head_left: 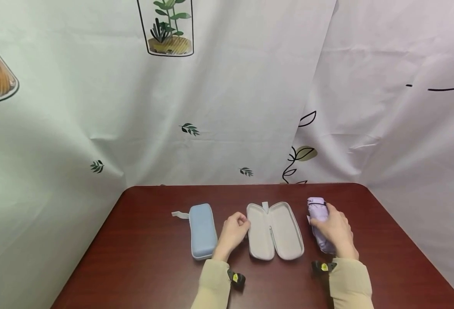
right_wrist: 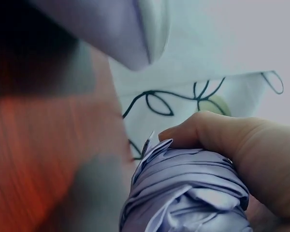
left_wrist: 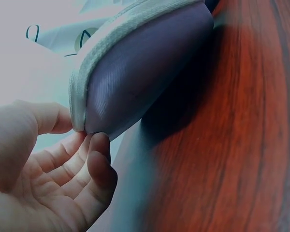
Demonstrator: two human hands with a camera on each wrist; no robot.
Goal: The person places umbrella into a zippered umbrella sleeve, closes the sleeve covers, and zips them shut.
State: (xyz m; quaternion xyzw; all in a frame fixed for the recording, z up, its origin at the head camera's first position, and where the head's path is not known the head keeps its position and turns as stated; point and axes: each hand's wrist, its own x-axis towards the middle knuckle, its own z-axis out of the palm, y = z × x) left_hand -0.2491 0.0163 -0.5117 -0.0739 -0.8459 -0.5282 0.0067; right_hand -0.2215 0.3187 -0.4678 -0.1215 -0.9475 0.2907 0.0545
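A grey zip case (head_left: 277, 231) lies open in two halves at the table's middle. My left hand (head_left: 243, 224) is at its left edge; in the left wrist view the thumb (left_wrist: 50, 118) sits at the case's (left_wrist: 140, 63) rim and the fingertips (left_wrist: 100, 145) touch under its shell, pinching it. A folded lilac umbrella (head_left: 316, 205) lies to the right of the case. My right hand (head_left: 329, 227) grips it from above, fingers curled round its folded fabric (right_wrist: 183, 188). The case's right shell (right_wrist: 111, 29) shows in the right wrist view.
A closed pale blue case (head_left: 202, 229) with a wrist strap (head_left: 179, 214) lies left of my left hand. The dark red wooden table (head_left: 153, 266) has bare room in front and at both sides. A printed white curtain (head_left: 219, 107) hangs close behind.
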